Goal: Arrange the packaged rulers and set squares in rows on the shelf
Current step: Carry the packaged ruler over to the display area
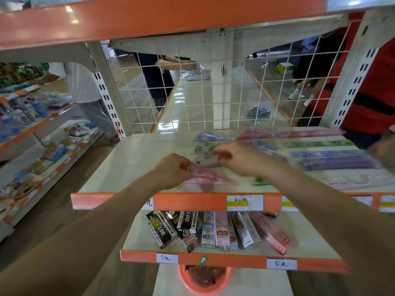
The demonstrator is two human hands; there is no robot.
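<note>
Left hand [171,170] pinches pink set-square packet [208,178]. Right hand [241,160] blurred, grip unreadable. Right of grip: ruler packets [329,153] rowed. Beyond grip: loose set squares [211,136] remain, likely unsorted.

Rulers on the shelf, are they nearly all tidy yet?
About halfway. Done: the pink rulers, green ruler and purple rulers lie in rows on the right. In hand: left hand and right hand hold a pink set square packet. Left: the blue set square and green packet lie loose.
</note>
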